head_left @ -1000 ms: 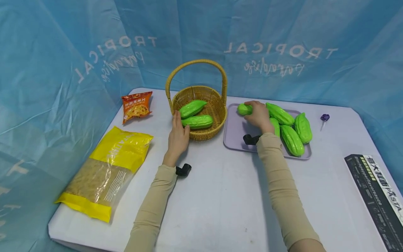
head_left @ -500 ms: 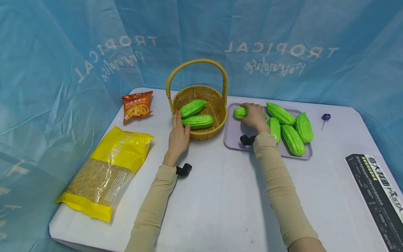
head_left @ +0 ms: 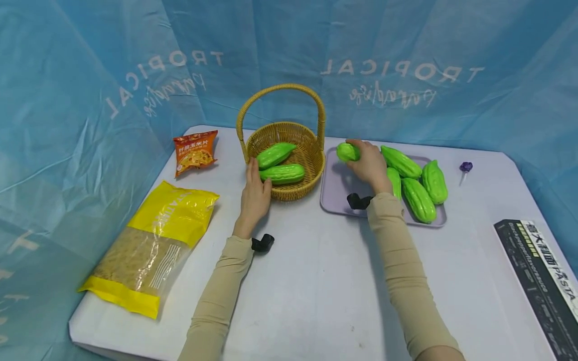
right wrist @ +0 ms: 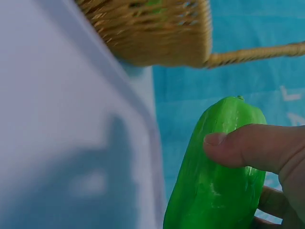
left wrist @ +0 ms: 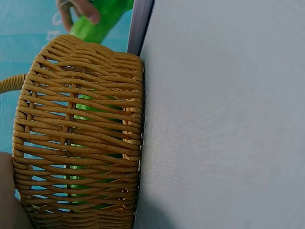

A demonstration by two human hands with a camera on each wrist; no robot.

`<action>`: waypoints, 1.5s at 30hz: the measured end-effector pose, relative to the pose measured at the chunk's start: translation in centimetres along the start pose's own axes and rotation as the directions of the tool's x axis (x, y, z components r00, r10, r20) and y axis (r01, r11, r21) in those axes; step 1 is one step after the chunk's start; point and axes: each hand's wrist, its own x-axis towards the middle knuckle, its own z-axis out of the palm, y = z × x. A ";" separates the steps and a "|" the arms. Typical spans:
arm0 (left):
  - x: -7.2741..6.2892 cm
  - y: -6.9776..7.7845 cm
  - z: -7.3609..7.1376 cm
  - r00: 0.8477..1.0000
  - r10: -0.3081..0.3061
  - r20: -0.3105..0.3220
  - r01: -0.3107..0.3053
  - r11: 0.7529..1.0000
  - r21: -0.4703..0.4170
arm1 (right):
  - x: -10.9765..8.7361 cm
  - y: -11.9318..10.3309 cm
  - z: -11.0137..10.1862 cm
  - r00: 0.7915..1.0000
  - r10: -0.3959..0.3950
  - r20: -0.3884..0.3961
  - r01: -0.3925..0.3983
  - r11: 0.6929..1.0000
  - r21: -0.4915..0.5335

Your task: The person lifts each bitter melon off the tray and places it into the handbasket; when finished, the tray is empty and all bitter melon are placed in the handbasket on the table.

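My right hand point(head_left: 369, 163) grips a green bitter melon point(head_left: 348, 152), its thumb laid across the side. In the right wrist view this bitter melon point(right wrist: 217, 181) is raised over the lilac tray point(head_left: 336, 195), with a shadow cast below. Several other bitter melons point(head_left: 419, 199) lie on the tray's right part. My left hand point(head_left: 255, 198) rests straight fingers against the left side of the wicker basket point(head_left: 293, 193); in the left wrist view only part of that hand point(left wrist: 7, 195) shows. Two bitter melons point(head_left: 282, 174) lie inside the basket, under its upright handle.
At the left are an orange snack bag point(head_left: 195, 152) and a large yellow pasta bag point(head_left: 153, 245). A purple lollipop point(head_left: 465, 168) lies right of the tray, and a black pasta box point(head_left: 537, 281) sits at the right edge. Blue printed cloth point(head_left: 289, 50) hangs behind the table.
My right hand first shifts a little left with the bitter melon, then lifts it up off the tray. The left hand and basket stay in place.
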 end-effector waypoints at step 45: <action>0.2 0.0 0.0 1.000 -0.009 0.004 0.009 1.000 0.014 | -0.9 -11.6 3.9 0.983 -0.174 -0.062 0.184 0.957 0.224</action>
